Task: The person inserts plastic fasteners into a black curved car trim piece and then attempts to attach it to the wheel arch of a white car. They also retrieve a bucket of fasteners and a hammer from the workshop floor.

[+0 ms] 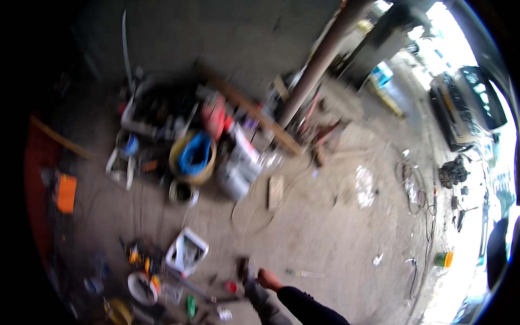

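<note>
My right hand (269, 279) reaches in from the lower edge in a dark sleeve (310, 304). Its fingers look curled in, and blur hides whether anything is inside them. Just left of it are my grey trouser leg (264, 304) and a brown shoe (244, 266). On the floor to the right of the hand lies a thin screwdriver-like tool (304, 273). A small red round thing (231, 286) is on the floor left of my leg. My left hand is out of sight.
A white open container (187, 251), a white bucket (142, 288) and yellow-black tools (138, 260) stand lower left. Farther off are a tub with a blue liner (195, 154), grey sacks (238, 173), a plank (249, 109) and a post (325, 59). A hose (430, 222) runs along the right.
</note>
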Demonstrator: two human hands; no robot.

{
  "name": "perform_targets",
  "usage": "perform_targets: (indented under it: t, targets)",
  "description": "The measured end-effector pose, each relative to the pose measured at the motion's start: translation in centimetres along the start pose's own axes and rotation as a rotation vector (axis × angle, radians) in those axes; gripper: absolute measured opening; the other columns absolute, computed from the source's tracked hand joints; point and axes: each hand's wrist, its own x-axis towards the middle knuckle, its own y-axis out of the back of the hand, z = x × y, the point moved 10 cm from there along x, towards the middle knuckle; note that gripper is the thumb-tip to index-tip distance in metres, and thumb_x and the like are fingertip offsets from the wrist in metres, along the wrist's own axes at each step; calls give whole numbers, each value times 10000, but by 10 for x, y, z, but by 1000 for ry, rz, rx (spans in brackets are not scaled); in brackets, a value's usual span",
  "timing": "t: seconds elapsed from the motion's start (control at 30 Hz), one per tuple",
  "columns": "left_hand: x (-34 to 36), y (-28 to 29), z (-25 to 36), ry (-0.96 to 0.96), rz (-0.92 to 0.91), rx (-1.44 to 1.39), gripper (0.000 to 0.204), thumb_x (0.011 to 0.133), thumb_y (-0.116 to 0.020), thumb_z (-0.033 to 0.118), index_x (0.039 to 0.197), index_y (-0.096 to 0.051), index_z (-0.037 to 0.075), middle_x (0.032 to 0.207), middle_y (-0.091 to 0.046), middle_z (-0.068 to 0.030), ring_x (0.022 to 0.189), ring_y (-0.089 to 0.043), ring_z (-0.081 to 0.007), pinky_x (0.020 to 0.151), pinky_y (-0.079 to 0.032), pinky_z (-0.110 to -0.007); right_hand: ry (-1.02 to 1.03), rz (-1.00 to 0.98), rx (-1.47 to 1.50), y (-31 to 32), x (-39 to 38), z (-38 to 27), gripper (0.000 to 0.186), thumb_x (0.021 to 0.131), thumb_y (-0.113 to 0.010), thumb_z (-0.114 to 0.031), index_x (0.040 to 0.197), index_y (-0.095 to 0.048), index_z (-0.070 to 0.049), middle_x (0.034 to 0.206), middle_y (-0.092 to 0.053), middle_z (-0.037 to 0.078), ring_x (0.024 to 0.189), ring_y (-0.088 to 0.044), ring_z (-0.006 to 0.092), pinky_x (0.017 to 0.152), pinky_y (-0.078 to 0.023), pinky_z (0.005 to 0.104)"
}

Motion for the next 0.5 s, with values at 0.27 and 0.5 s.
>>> perform_targets:
  t: [0.27,0.5]
  targets:
    - [1,397,464,-437,640,105,501,939,-552,461,1162,-629,19,1042,-695,-208,1004,-643,-347,885,-496,-426,-38,451,718,453,-52,-46,236,872,-733,-213,923,-639,-3,743,-697,88,594,-677,174,505,-531,313]
    - [-170,548,790,-905,886,77,469,923,-565,447,1117,-634,26,1007,-694,-198,967,-642,-339,855,-495,-428,544,1132,535,850,-173,-243,143,907,-693,-135,930,-641,-4,702,-647,74,574,-601,151,508,-491,315]
